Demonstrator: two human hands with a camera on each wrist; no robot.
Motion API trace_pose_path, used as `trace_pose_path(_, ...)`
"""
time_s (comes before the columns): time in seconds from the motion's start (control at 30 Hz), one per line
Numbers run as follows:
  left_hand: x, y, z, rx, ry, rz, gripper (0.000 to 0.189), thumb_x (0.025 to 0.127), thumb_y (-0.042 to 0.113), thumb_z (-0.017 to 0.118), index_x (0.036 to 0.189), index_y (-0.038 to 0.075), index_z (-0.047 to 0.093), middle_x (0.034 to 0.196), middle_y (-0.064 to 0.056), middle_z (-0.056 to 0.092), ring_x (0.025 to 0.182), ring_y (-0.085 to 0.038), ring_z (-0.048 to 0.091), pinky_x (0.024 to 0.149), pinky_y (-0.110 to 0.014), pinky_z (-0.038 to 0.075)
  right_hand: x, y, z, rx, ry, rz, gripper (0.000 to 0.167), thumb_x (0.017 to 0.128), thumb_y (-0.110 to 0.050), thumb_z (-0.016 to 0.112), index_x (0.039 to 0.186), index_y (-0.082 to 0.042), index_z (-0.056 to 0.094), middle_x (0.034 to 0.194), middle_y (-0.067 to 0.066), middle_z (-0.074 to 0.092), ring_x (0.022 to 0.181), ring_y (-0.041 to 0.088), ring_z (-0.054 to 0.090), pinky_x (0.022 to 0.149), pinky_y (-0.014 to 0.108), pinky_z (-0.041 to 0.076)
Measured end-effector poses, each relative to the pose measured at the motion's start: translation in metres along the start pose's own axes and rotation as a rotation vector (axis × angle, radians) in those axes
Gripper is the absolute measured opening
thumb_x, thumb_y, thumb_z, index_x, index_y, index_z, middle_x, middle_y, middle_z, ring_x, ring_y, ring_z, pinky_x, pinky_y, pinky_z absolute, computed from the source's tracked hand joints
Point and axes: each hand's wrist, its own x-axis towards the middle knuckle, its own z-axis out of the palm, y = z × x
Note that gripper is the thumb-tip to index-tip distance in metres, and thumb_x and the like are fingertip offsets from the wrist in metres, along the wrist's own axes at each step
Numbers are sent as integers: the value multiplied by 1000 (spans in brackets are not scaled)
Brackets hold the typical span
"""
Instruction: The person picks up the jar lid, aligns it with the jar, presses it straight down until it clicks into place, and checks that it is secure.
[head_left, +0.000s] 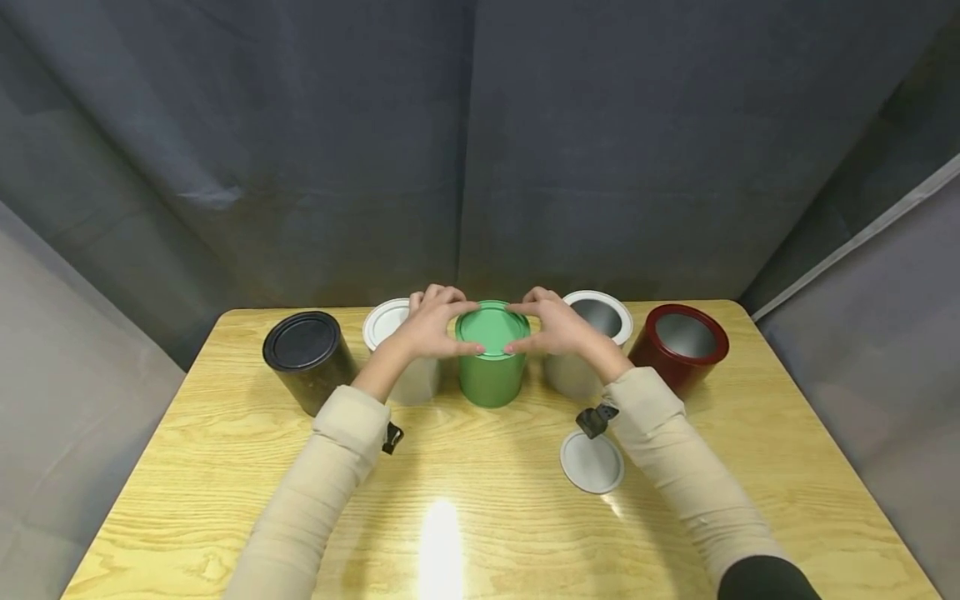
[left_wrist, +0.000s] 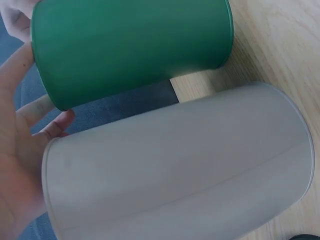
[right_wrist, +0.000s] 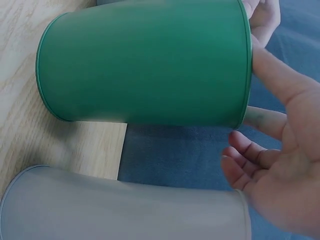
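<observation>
Five cylindrical cans in a row near the far edge of a wood-grain table (head_left: 247,500); dark grey curtain (head_left: 600,150) behind. Green can (head_left: 491,385) stands upright at mid-row, green lid (head_left: 492,327) seated on its top. Both hands at that lid, one from each side. Left hand (head_left: 437,325): thumb at the front of the lid's rim, forefinger at the back, the two making a C over the left part; palm side beside the lidded white can (head_left: 415,385). Right hand (head_left: 555,323): same pose mirrored, other fingers loosely bent past the green can's side, in the gap before the open white can (head_left: 567,379). Contact at the rim for each; cannot tell whether either hand grips the lid or merely touches it. Thumbs apart, likewise forefingers, with bare green lid between. Row's left end: black can (head_left: 322,379), lid on. Right end: dark red can (head_left: 667,371), top open, grey interior visible. Loose white lid (head_left: 592,462) flat on the table, nearer the person than the open white can. Beige sleeves (head_left: 322,483) on both arms.
</observation>
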Motion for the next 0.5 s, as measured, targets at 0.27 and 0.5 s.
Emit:
trace_pose_path(0.27,-7,-5,0,-29,76,19,57,76,45,68,121,11,60,118,-6,49,111,-24,34,87,-43,22,-3,-1,-2,-23,70,-42,56,74,-27,76,118,2,59,106,16,48,95,29,41,76,39,37)
trace_pose_path(0.5,-6,-6,1,-71,92,13,54,76,41,70,118,9,61,116,-6,51,111,-24,35,88,-44,22,-1,3,-2,-6,71,-26,53,74,-26,76,117,1,61,106,15,50,92,28,42,73,37,38)
